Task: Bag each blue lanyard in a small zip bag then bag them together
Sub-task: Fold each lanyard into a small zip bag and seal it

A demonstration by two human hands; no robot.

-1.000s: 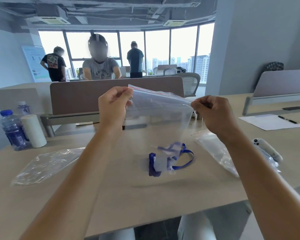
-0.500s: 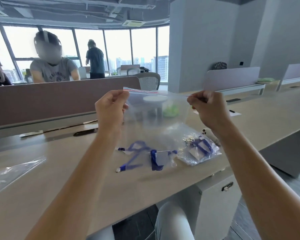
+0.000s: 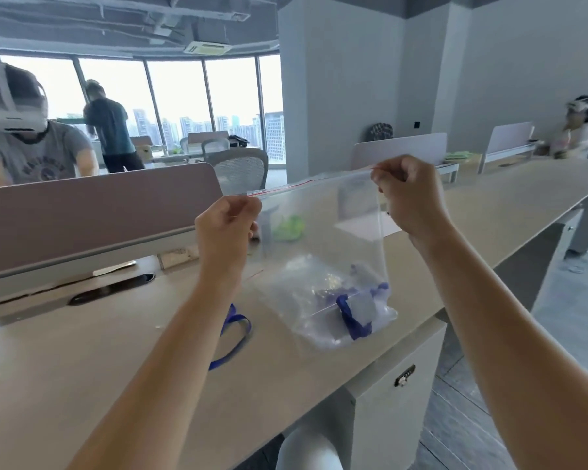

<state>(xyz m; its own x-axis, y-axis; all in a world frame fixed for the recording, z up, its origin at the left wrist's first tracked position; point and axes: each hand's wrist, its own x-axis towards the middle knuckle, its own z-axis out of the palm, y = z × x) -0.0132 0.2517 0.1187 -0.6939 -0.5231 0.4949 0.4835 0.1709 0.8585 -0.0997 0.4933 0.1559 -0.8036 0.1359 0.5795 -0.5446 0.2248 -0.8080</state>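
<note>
Left hand: the left hand (image 3: 226, 220) is raised above the desk, its fingers curled and pinching the left end of the big bag's top edge.
Right hand: the right hand (image 3: 408, 195) is higher and further right, fingers curled, pinching the right end of the same edge.
Big bag: the clear big bag (image 3: 323, 245) hangs between the two hands; its red zip line runs tilted, rising toward the right hand. Its bottom is low, close over the desk near the front edge.
Bagged lanyard: a blue lanyard (image 3: 352, 315) in a small clear bag shows at the bottom of the big bag; I cannot tell if it is inside it or lying behind it on the desk.
Loose lanyard: another blue strap (image 3: 233, 337) lies on the desk, partly hidden by the left forearm.
Desk: the light wooden desk (image 3: 82, 361) has its front corner just right of the bags, with open floor beyond.
Divider: a brown screen (image 3: 92, 208) stands behind the left hand.
Room: people sit behind the screen and at the far right.
</note>
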